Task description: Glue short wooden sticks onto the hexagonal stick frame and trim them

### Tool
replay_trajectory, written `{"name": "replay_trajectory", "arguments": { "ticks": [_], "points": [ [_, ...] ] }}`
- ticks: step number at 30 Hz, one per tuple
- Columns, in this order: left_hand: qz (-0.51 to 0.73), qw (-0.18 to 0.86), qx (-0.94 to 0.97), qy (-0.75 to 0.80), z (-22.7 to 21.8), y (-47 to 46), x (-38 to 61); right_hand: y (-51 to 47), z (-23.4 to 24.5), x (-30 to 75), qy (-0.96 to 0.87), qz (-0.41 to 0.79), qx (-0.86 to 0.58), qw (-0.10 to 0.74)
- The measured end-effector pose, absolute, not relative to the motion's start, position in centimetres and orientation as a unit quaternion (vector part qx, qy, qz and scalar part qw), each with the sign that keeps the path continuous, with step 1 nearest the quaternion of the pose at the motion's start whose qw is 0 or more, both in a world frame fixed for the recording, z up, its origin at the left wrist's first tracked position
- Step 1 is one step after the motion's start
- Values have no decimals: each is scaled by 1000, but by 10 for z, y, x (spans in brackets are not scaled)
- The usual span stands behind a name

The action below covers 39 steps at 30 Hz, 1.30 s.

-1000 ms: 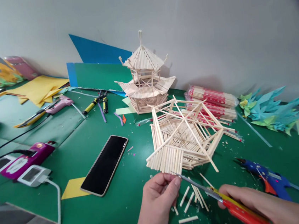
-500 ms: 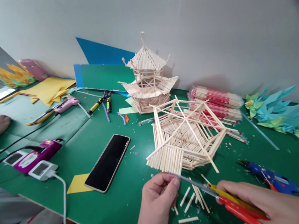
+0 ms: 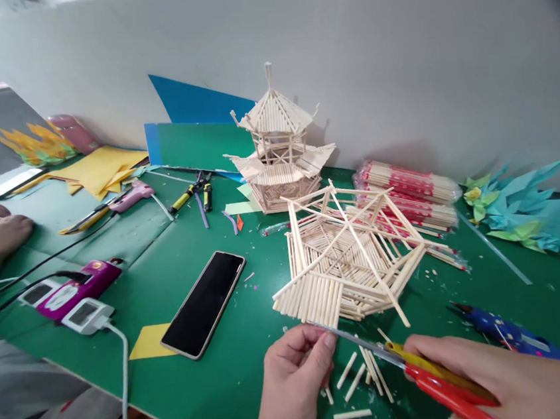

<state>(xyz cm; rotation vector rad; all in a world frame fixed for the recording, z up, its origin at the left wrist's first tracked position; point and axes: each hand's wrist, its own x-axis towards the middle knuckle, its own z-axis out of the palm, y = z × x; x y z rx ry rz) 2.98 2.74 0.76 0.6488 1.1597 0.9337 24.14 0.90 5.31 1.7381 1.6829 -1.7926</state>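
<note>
My right hand (image 3: 497, 367) grips scissors (image 3: 443, 385) with red and yellow handles, their blades pointing left. The fingers of my left hand (image 3: 297, 374) are pinched together at the blade tips; whatever they hold is hidden. Just beyond sits an open, many-sided frame of wooden sticks (image 3: 351, 248), its near-left side covered by a slanted panel of sticks laid side by side. Several short cut sticks (image 3: 347, 370) lie under the scissors, and one stick end shows below my left palm. Behind the frame stands a two-tiered stick pagoda (image 3: 278, 149).
Bundles of sticks (image 3: 407, 183) in red-and-clear wrapping lie by the wall. A blue glue gun (image 3: 507, 329) is at the right, a phone (image 3: 204, 304) left of my hands. Farther left are a purple power strip (image 3: 73, 291), a pink glue gun (image 3: 133, 195), pliers (image 3: 193, 195) and another person's hands (image 3: 2, 229).
The view has shifted slightly, so the surroundings sit a little farther right at the sides. My hands and the scissors keep nearly the same position by the frame.
</note>
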Motion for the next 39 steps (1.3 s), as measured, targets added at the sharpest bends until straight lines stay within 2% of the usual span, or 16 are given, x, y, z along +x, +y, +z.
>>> {"name": "replay_trajectory", "arguments": {
  "ticks": [5,15,21,27,33,39],
  "points": [
    [422,690,279,517,6,25,31,5,42,245,584,-578,570,23],
    [430,691,260,519,8,25,33,24,65,238,646,-521,550,99],
    [432,692,252,521,9,24,33,24,57,236,601,-563,560,90],
    [434,693,244,521,8,23,32,20,48,241,612,-539,575,58],
    [436,690,240,525,9,25,32,19,48,246,593,-583,552,65],
    [439,688,232,529,9,23,32,16,44,244,598,-570,562,40]
  ]
}}
